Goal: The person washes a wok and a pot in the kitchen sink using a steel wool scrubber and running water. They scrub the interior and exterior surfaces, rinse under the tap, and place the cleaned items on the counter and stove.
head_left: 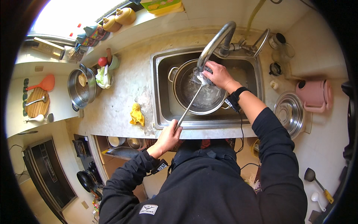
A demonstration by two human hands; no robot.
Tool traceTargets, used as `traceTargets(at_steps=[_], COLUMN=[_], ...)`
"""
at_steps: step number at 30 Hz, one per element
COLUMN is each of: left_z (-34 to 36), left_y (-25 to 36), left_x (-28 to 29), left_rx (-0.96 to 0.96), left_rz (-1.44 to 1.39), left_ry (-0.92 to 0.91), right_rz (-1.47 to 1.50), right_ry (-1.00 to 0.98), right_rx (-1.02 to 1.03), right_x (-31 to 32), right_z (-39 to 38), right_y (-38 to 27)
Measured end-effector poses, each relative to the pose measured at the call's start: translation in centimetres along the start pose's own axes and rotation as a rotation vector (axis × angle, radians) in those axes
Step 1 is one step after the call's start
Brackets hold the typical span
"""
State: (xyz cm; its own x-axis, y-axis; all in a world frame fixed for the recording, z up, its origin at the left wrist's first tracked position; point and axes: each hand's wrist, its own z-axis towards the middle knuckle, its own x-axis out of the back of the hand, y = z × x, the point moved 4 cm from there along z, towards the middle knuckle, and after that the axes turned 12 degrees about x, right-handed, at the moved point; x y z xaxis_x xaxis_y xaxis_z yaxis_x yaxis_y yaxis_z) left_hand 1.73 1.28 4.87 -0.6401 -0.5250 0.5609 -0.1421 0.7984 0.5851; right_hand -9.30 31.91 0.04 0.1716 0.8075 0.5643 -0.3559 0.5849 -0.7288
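Note:
My left hand (pixel 167 139) is closed round the lower end of a long-handled metal utensil (pixel 191 104), near the sink's front edge. The utensil slants up over a two-handled steel pot (pixel 179 98) in the sink (pixel 156 93). Its far end is wet and whitish under the faucet (pixel 207 51), its shape partly hidden by my right hand (pixel 221 77). That hand grips what looks like a grey steel wool scrubber (pixel 209 70) and presses it to the utensil's far end. Cloudy water with bubbles lies in the pot.
A yellow cloth (pixel 137 114) lies on the counter (pixel 123 93) left of the sink. Farther left stand a steel steamer pot (pixel 80 98) and a bowl of greens (pixel 104 78). Right of the sink are a steel lid (pixel 289 112) and a pink container (pixel 317 95).

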Motion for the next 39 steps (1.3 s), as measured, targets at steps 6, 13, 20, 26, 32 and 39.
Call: traceTargets(at_steps=[6,13,20,26,32,39], left_z=[-0.4,-1.5,-1.9,-2.8,-3.4,-2.1], left_y=[0.5,0.3,-0.5,-0.8,-1.0,-0.9], left_x=[0.0,-0.1,0.0,-0.2,-0.9,-1.1], left_rx=[0.021,-0.025,0.012,-0.032,-0.05,0.034], left_rz=[0.017,0.047,0.034,0.042,0.023,0.025], left_ry=[-0.025,0.003,0.017,-0.006,-0.088,-0.021], right_rz=[-0.086,-0.189,-0.023,0.075,0.431,1.39], right_ry=[0.044,-0.098,-0.194,-0.395,-0.189,0.528], right_rx=[0.31,0.37,0.467,-0.269,-0.781,-1.317], right_x=[-0.6,-1.3,-1.8,-2.5,-3.3,-7.1], right_z=[-0.2,-0.4,0.1,0.3,-4.1,-7.0], right_y=[-2.2,-2.9,-4.4,1.7,5.7,1.9])
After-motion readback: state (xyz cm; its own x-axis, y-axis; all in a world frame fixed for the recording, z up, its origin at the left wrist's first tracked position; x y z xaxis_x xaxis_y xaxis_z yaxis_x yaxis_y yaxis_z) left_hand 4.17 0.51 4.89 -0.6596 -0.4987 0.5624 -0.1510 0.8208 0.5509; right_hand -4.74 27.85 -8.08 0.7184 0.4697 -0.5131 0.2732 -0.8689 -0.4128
